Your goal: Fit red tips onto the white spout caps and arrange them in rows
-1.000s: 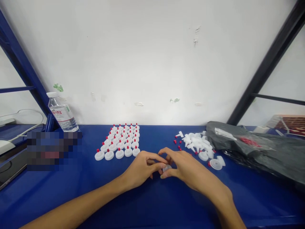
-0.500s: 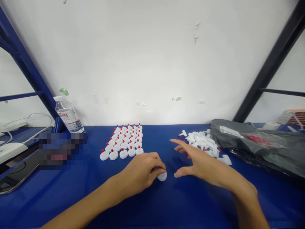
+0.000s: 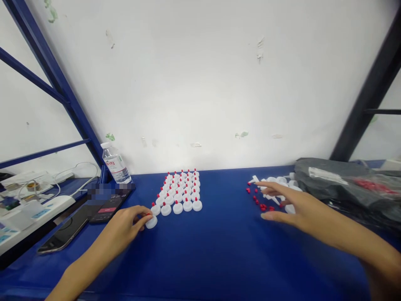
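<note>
My left hand [image 3: 133,221] pinches a white round cap [image 3: 151,222] by its red tip, low over the blue table or resting on it; I cannot tell which. It is beside the front left corner of several rows of matching red-tipped white caps [image 3: 177,208], all standing upright. On the other side, my right hand [image 3: 290,202] is open, thumb and fingers apart with nothing between them. It hovers at a heap of loose white pieces [image 3: 291,209], partly hiding them. Small red tips [image 3: 263,207] lie scattered under and left of its fingers.
A water bottle [image 3: 115,163] stands at the back left by the blue metal frame [image 3: 78,113]. Two phones [image 3: 64,232] and a white power strip [image 3: 40,213] with cables lie on the left. A dark plastic bag [image 3: 332,179] sits at the back right.
My left hand has moved left with the white cap, from mid-table to the rows' front left corner. My right hand has shifted right to the loose pieces. The view has turned left.
</note>
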### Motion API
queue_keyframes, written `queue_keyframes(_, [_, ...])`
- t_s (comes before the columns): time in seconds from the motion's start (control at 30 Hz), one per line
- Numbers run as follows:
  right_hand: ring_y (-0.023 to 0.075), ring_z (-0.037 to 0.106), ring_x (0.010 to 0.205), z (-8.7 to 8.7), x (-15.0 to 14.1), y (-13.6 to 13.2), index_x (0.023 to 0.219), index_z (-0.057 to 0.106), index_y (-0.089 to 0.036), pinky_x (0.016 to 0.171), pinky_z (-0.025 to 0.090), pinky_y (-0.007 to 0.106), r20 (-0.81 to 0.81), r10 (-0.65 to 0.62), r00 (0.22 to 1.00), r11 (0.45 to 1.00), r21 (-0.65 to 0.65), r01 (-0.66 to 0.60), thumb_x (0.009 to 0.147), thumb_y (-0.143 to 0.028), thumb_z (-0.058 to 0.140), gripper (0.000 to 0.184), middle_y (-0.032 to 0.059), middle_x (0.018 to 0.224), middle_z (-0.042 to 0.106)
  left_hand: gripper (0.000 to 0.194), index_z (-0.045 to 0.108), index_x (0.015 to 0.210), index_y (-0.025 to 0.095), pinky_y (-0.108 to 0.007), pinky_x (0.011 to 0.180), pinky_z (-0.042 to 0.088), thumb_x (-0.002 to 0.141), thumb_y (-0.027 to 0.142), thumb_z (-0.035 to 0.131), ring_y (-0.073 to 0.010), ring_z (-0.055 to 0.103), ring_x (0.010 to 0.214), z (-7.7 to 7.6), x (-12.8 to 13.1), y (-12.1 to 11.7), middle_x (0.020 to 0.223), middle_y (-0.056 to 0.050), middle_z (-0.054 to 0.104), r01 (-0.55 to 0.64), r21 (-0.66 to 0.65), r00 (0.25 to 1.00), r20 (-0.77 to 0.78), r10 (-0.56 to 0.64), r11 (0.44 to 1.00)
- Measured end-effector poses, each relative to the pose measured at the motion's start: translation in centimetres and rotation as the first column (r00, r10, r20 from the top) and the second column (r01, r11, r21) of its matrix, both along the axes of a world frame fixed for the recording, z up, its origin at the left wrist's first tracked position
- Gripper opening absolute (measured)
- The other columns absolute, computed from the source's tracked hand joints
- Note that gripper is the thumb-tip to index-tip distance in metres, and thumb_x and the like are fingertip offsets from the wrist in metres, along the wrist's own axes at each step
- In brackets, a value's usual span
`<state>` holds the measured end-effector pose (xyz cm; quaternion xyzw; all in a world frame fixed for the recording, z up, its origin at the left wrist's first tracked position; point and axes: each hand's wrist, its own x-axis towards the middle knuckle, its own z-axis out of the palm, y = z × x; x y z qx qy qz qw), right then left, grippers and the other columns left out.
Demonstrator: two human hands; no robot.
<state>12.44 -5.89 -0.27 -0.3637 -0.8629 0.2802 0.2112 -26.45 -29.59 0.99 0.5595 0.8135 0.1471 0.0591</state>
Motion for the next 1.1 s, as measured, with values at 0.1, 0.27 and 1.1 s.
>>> queue_keyframes(0.1, [0.0330,0.069,0.110,0.6,1.0,0.2,0.134,0.062,-0.036,0.094,0.055,0.043,-0.019,-0.076,0.997,0.995,0.065,0.077,0.079,-0.055,0.071,0.058,0.0043,0.130,0.069,0.036,0.072,0.100,0.021,-0.032,0.080,0.048,0.095,0.042,0.044,-0.0265,0.071,0.090,-0.6,-0.2,0.5,0.095,-0.006,0.078,-0.026,0.007,0.994,-0.110,0.026,1.000])
queue_keyframes(0.27, [0.0330,0.070,0.102,1.1,4.7,1.1,0.126,0.067,-0.032,0.087,0.056,0.044,-0.050,-0.227,0.973,0.958,0.167,0.232,0.086,-0.059,0.059,0.049,0.0067,0.121,0.073,0.061,0.057,0.138,0.011,-0.042,0.073,0.050,0.096,0.049,0.035,-0.0374,0.071,0.092,-1.1,1.2,-0.2,0.103,-0.017,0.076,-0.182,-0.038,0.908,-0.389,0.153,0.983])
queue_keyframes(1.1, [0.0253,0.070,0.078,1.2,3.0,1.2,0.078,0.081,-0.028,0.062,0.042,0.030,0.224,-0.452,0.864,0.892,0.121,0.435,0.078,-0.039,0.069,0.016,0.0053,0.083,0.077,0.027,0.060,0.119,0.023,-0.038,0.083,0.052,0.102,0.039,0.047,-0.0289,0.069,0.103,-4.6,20.4,18.5,0.115,-0.009,0.071,0.570,0.054,0.819,-0.123,-0.561,0.820])
